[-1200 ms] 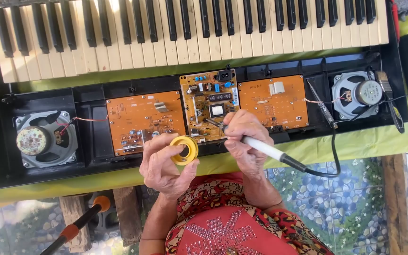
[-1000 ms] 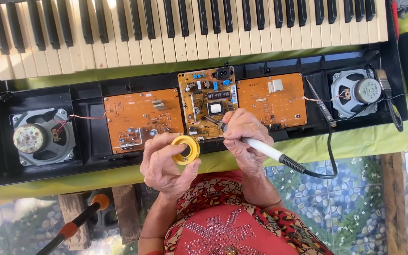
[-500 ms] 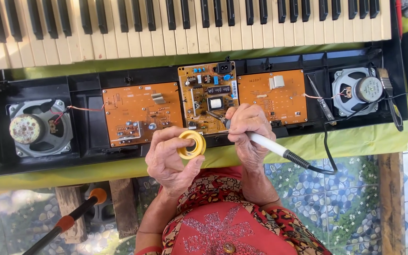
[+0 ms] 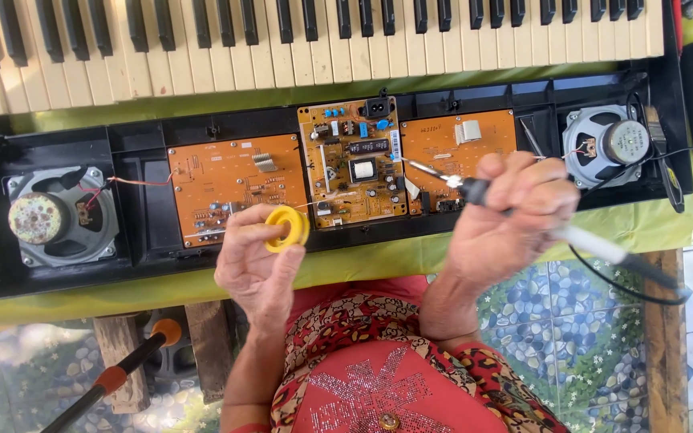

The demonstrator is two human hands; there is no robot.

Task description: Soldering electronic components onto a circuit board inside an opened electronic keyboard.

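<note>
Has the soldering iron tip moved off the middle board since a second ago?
Yes. The soldering iron in the right hand shifted right, its tip now over the right orange board.

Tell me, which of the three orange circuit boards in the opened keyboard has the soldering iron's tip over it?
The right orange circuit board: the soldering iron in the right hand has its metal tip over that board's lower left part.

White label strip (image 4: 395, 145) on middle board (image 4: 352, 163)
</note>
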